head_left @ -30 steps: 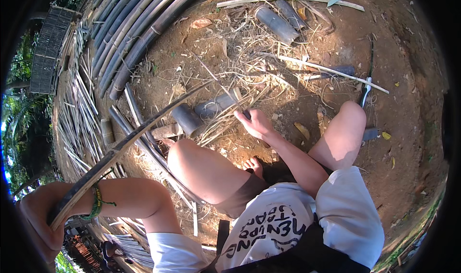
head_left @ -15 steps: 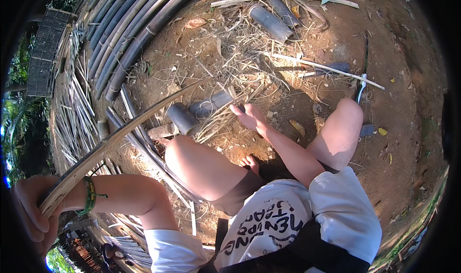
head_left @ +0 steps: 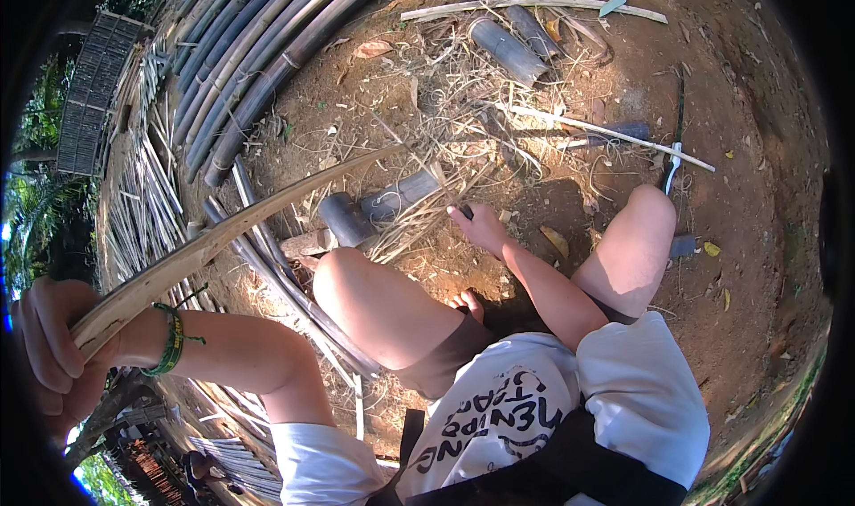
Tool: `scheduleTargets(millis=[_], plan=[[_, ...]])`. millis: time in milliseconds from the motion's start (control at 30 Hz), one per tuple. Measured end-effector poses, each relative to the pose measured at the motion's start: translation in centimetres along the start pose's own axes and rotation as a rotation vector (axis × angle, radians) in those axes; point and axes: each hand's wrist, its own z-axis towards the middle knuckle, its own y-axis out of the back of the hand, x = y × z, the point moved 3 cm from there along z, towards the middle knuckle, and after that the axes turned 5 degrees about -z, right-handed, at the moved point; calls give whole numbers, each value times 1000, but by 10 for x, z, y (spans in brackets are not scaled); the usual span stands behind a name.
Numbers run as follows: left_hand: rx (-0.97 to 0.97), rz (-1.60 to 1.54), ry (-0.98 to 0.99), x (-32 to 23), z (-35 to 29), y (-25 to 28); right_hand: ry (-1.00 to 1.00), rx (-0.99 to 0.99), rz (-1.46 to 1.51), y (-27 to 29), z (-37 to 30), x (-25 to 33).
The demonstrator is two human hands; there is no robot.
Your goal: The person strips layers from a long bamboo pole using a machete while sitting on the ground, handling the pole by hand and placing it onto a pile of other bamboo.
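My left hand [head_left: 58,355], at the far left, is closed around the near end of a long split bamboo strip [head_left: 240,218]. The strip slants up and to the right, its pale inner face showing and a dark edge along one side. My right hand [head_left: 483,230], near the middle, is wrapped round the dark handle of a knife. Its thin blade [head_left: 411,152] points up and left and is seen nearly edge-on, close to the strip's far end; whether they touch I cannot tell. Short dark bamboo sections [head_left: 346,219] lie below the strip, beside my left knee.
Long bamboo poles [head_left: 258,78] lie at the upper left, with piled thin strips [head_left: 147,212] beside them. Shavings [head_left: 472,105] litter the ground ahead. A white-handled blade [head_left: 674,163] lies past my right knee. Cut bamboo tubes [head_left: 508,50] and a pale strip [head_left: 614,134] are farther off.
My left hand has risen slightly, and the bamboo strip has rolled so more of its pale face shows. My right hand, with the knife, has shifted a little right and down.
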Motion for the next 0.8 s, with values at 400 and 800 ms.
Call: scheduleTargets(millis=[400,800], plan=[[-312,295,-89,-14,31,123,113,-212,139,10,-7,37],[-1490,1277,-405,68,67,56,423,-91,372,11,-93,198]])
